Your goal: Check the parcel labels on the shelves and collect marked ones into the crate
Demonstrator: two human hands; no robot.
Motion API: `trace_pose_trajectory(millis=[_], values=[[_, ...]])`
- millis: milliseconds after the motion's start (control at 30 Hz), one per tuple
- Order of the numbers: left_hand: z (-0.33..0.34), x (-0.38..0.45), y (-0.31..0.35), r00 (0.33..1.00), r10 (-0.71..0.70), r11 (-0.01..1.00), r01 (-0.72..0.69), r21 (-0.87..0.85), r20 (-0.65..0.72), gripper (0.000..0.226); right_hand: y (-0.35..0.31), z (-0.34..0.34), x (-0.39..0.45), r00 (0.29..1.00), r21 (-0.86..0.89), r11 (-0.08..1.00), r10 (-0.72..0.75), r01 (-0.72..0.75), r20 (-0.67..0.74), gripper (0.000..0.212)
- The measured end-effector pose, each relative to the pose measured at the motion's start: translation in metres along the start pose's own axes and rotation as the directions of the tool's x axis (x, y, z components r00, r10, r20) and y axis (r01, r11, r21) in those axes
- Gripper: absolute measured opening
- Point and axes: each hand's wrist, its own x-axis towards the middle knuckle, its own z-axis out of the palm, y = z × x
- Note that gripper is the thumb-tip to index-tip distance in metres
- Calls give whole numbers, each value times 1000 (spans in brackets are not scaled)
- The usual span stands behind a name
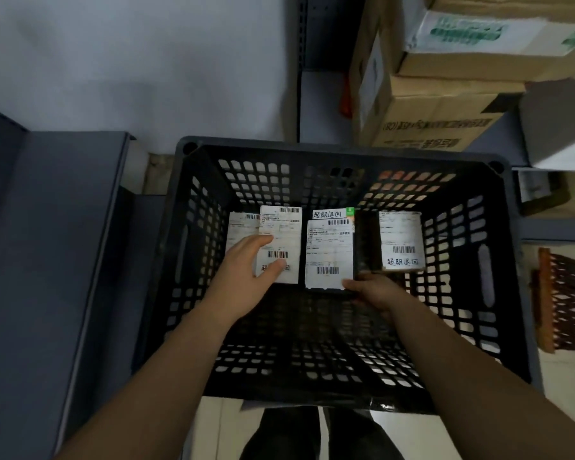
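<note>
The left hand (249, 263) lies flat, fingers straight, on the left parcel (281, 242) in the crate (508, 247); its grip is open, the palm and fingers resting on the white label over the lower barcode and part of the handwriting. The right hand (374, 290) reaches to the near edge of the middle parcel (329, 250); its fingertips touch the label's lower right corner, the fingers look bent, and whether they pinch the edge or only touch it cannot be told.

Four labelled parcels lie side by side across the far half of the crate floor. A fourth parcel (241, 229) sits partly under the left one, at the far left. The middle parcel shows handwritten characters along its far edge, beside a small green mark. A dark gap parts it from the right parcel (400, 240), which has handwriting below its barcode. The near half of the crate floor is bare black mesh.

The crate stands on the floor before the person's legs. Beyond it on the right, cardboard boxes (445, 94) are stacked on grey shelves (545, 230). A grey panel (47, 260) lies to the left, and a brown mesh basket (565, 300) sits to the right of the crate.
</note>
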Motion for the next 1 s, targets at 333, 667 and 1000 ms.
trace_pose_trajectory(millis=[333, 667, 1000], values=[[13, 13, -9, 993, -116, 993, 116, 21, 8, 53, 13, 11, 47, 999, -4, 999, 40, -39, 14, 40], [10, 11, -11, 995, -101, 994, 101, 29, 2, 54, 11, 12, 49, 998, -273, 962, -42, 26, -52, 48], [-8, -9, 6, 1000, -26, 999, 26, 33, -5, 54, -30, 2, -11, 983, -303, 946, -150, 112, -105, 58]])
